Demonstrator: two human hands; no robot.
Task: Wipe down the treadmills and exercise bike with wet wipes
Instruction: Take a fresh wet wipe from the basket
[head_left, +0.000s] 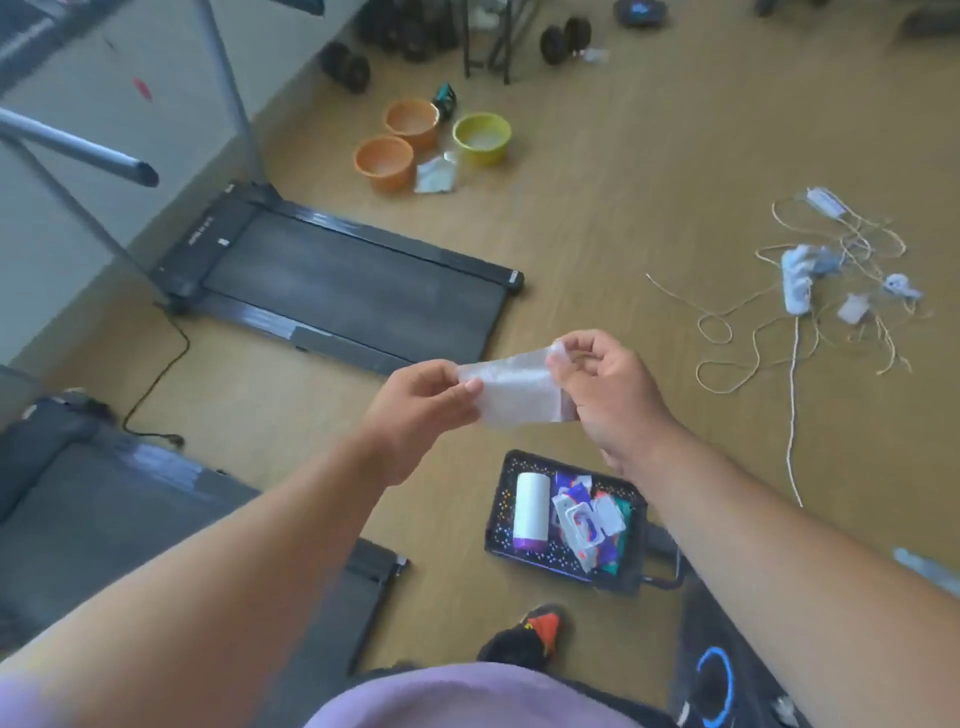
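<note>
A wet wipe (517, 392) is stretched out in the air between both hands, above the wooden floor (623, 208). The left hand (421, 410) pinches its left edge between thumb and curled fingers; the right hand (608, 384) pinches its upper right corner the same way, with the other fingers curled in.

Below the hands, a dark tray (501, 525) sits on the floor holding a white roll (531, 512) and opened wipe packs (587, 519). A foot in a black and orange shoe (524, 636) stands just near the tray.

One flat treadmill (337, 280) lies beyond the hands, near the wall, with grey rails (78, 143) rising at its far end. A second treadmill (104, 519) lies at lower left, partly behind the left arm, a black cord (161, 379) running on the floor between the two. At lower right a dark machine with a blue ring (714, 686) shows; what it is cannot be told.

Further off stand two orange bowls (384, 161) and a yellow bowl (481, 137), with a crumpled packet (436, 174) between them. Dumbbells (345, 65) lie near the wall. To the right, a white power strip (797, 278) sits in a tangle of cables (727, 332).
</note>
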